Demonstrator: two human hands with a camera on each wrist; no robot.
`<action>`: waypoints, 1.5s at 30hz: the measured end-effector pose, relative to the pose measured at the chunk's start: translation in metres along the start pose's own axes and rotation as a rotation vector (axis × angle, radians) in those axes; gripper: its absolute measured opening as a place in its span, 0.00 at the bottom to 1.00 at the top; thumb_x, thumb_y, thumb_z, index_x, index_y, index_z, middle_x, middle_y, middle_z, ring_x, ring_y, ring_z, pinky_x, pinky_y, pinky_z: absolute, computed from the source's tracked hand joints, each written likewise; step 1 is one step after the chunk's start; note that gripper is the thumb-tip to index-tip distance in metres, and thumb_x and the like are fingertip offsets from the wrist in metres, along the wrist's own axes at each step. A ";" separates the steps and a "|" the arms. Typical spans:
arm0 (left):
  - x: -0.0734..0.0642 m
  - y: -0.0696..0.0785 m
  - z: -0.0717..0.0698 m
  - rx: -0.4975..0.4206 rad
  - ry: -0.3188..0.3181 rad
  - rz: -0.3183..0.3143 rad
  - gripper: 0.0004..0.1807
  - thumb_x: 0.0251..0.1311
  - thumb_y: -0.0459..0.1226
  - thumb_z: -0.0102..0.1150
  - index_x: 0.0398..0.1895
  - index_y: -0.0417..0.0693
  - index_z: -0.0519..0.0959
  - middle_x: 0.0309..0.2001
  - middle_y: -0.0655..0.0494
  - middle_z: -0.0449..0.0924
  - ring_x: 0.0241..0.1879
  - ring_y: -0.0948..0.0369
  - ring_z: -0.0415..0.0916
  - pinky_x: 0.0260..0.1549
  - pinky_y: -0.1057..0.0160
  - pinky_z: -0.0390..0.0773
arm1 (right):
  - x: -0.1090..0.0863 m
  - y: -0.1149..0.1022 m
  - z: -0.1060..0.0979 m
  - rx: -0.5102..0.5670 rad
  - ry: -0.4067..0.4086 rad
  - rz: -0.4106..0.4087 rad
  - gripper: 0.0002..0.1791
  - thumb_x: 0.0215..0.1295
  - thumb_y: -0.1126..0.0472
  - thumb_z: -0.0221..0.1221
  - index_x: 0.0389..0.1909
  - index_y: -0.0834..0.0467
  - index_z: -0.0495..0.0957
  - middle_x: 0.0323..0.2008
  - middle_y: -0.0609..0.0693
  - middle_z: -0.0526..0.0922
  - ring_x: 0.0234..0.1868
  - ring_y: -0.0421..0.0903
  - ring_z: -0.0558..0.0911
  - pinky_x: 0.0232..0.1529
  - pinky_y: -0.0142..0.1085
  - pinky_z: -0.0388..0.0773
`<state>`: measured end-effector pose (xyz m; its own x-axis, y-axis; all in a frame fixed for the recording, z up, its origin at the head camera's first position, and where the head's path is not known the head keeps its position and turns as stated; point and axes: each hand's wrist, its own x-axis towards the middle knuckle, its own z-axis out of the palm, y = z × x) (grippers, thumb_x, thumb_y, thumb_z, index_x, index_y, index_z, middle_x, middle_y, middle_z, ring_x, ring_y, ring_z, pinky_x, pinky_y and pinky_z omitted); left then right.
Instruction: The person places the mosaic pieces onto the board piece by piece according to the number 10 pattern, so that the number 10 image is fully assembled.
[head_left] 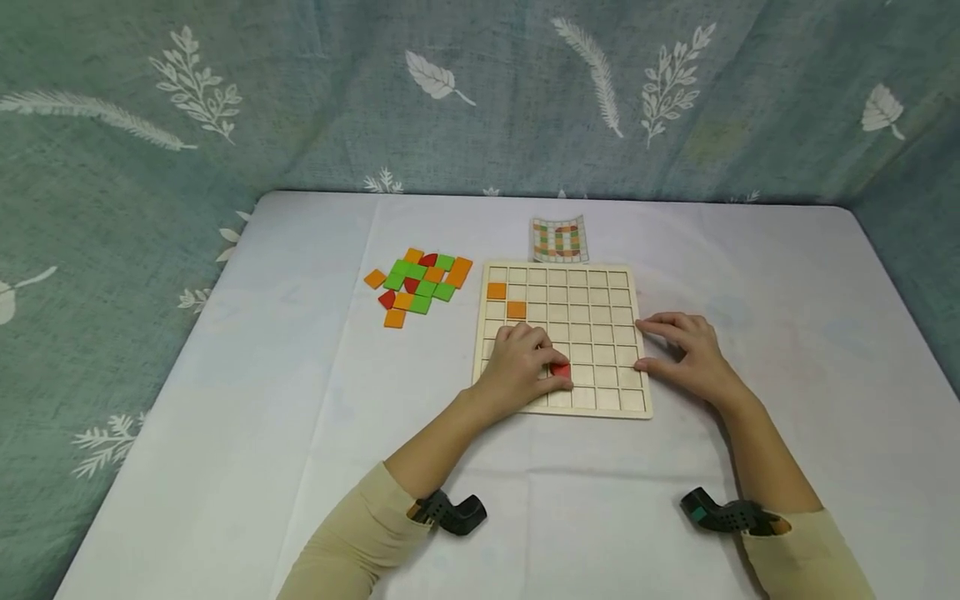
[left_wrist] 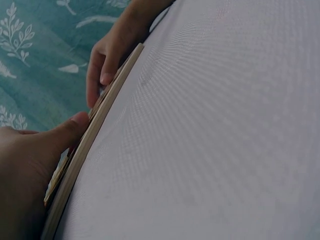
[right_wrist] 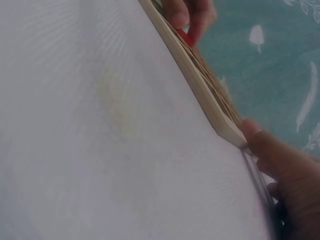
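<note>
A wooden grid board [head_left: 601,342] lies flat on the white table. Over its lower middle, my left hand [head_left: 519,369] pinches a red tile [head_left: 560,371] between thumb and fingers, low against the squares. That red tile [right_wrist: 185,37] also shows in the right wrist view, at the fingertips. Two orange square tiles, one upper [head_left: 497,291] and one lower [head_left: 516,310], sit in cells at the board's upper left. My right hand [head_left: 692,353] touches the board's right edge with thumb and fingertips spread apart. The left hand hides the board's lower left cells.
Left of the board lies a loose cluster of green tiles [head_left: 423,288], orange tiles [head_left: 394,318] and red tiles [head_left: 387,299]. A small printed pattern card [head_left: 558,240] lies behind the board. A leaf-patterned green cloth [head_left: 495,100] hangs beyond the table [head_left: 247,400].
</note>
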<state>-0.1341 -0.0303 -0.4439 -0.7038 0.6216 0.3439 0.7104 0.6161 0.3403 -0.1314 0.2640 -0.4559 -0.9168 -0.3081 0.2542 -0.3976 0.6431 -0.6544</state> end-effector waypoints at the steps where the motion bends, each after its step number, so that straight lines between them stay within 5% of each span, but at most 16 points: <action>1: 0.000 0.000 0.000 -0.001 -0.003 -0.005 0.18 0.47 0.56 0.66 0.35 0.56 0.85 0.34 0.63 0.71 0.39 0.61 0.65 0.46 0.57 0.60 | 0.000 0.000 0.000 -0.001 0.001 0.000 0.32 0.45 0.60 0.73 0.54 0.62 0.77 0.52 0.61 0.73 0.55 0.60 0.63 0.53 0.56 0.51; 24: 0.000 0.002 -0.017 -0.222 0.093 -0.076 0.19 0.41 0.48 0.74 0.38 0.51 0.86 0.34 0.59 0.72 0.42 0.58 0.67 0.46 0.55 0.62 | -0.001 -0.003 0.000 -0.008 -0.003 0.002 0.32 0.45 0.60 0.73 0.55 0.62 0.77 0.53 0.61 0.73 0.54 0.59 0.63 0.52 0.55 0.52; 33: -0.016 -0.022 -0.039 -0.244 0.053 -0.187 0.20 0.46 0.47 0.72 0.43 0.51 0.84 0.36 0.60 0.71 0.39 0.60 0.63 0.44 0.57 0.58 | 0.001 -0.003 -0.001 -0.023 -0.004 0.002 0.32 0.46 0.59 0.72 0.55 0.62 0.77 0.53 0.61 0.72 0.54 0.59 0.63 0.52 0.56 0.52; 45: -0.035 -0.053 -0.064 -0.218 0.111 -0.270 0.23 0.45 0.45 0.73 0.46 0.48 0.83 0.38 0.57 0.72 0.44 0.57 0.64 0.47 0.53 0.56 | 0.000 -0.002 0.000 -0.015 -0.009 0.007 0.32 0.46 0.58 0.72 0.55 0.62 0.77 0.53 0.61 0.73 0.55 0.60 0.63 0.53 0.56 0.51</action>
<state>-0.1466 -0.1155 -0.4184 -0.8702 0.3872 0.3049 0.4908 0.6260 0.6060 -0.1311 0.2632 -0.4544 -0.9193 -0.3094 0.2432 -0.3915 0.6561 -0.6452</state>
